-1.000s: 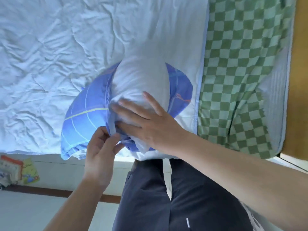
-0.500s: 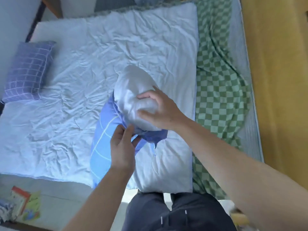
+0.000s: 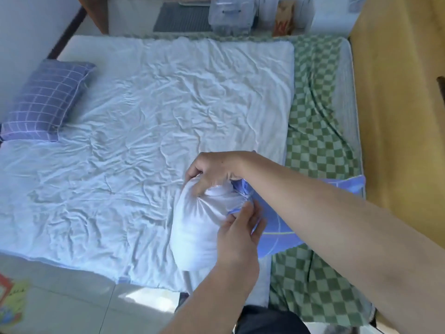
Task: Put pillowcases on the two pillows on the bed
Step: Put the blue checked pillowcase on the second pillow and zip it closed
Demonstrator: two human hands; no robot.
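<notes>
Right hand (image 3: 214,172) curled gripping white pillow (image 3: 197,235); left hand (image 3: 240,232) pinching pillowcase (image 3: 279,235).

- The room is bright with soft daylight, and the white sheet (image 3: 144,131) is washed pale with a bluish cast.
- A sunlit patch lies on the floor (image 3: 144,297) at the foot of the bed.
- Shadows are faint, gathering in the sheet's creases.
- Wide-angle distortion bends the bed's edges.
- Detail is soft throughout, and the far shelves (image 3: 228,15) are hazy.
</notes>
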